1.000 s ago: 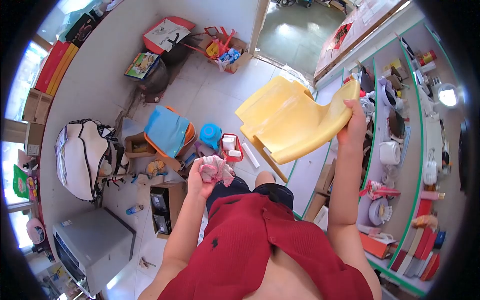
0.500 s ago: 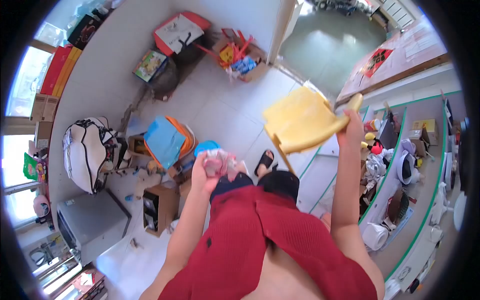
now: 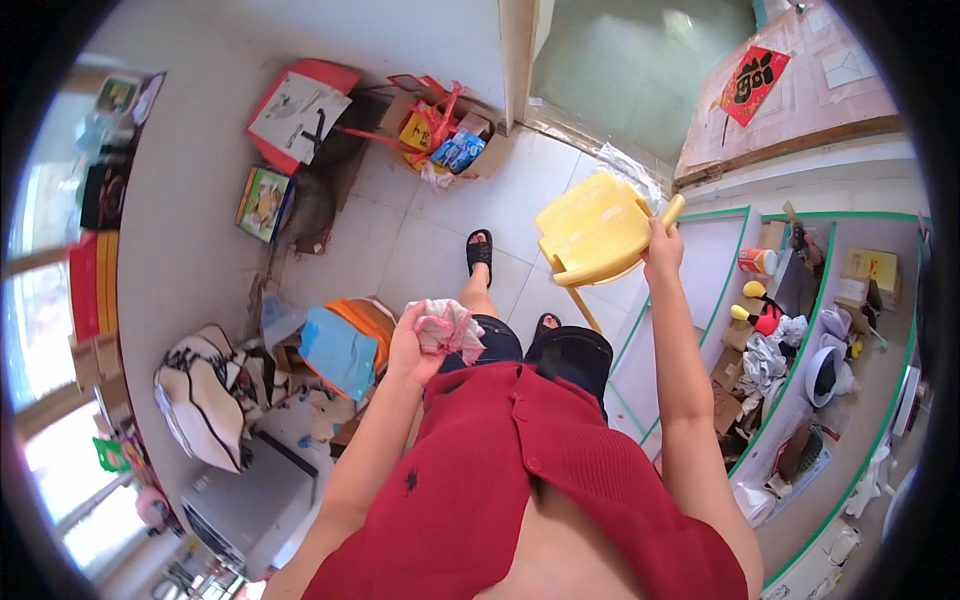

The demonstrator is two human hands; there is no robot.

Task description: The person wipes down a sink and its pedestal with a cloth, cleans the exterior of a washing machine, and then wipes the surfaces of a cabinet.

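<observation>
A small yellow plastic chair point(image 3: 592, 228) hangs from my right hand point(image 3: 663, 248), whose fingers are closed round its edge at the right end. One leg of the chair points down toward my foot. In my left hand point(image 3: 407, 345) a crumpled pink-and-white cloth point(image 3: 446, 329) is bunched, held at waist height in front of my dark shorts. My left foot in a black sandal is stepped forward on the tiles; the other sandal shows partly beside the shorts.
A doorway point(image 3: 640, 80) opens ahead, beside a door panel with a red paper point(image 3: 752, 85). Green-edged shelves point(image 3: 835, 330) full of odds and ends line the right. A cardboard box point(image 3: 490, 155) stands by the wall. Left are an orange-and-blue bin point(image 3: 345, 345) and a grey cabinet point(image 3: 250, 500).
I have stepped forward with my left foot, and the view has shifted toward the doorway. The chair and the cloth stay in my hands.
</observation>
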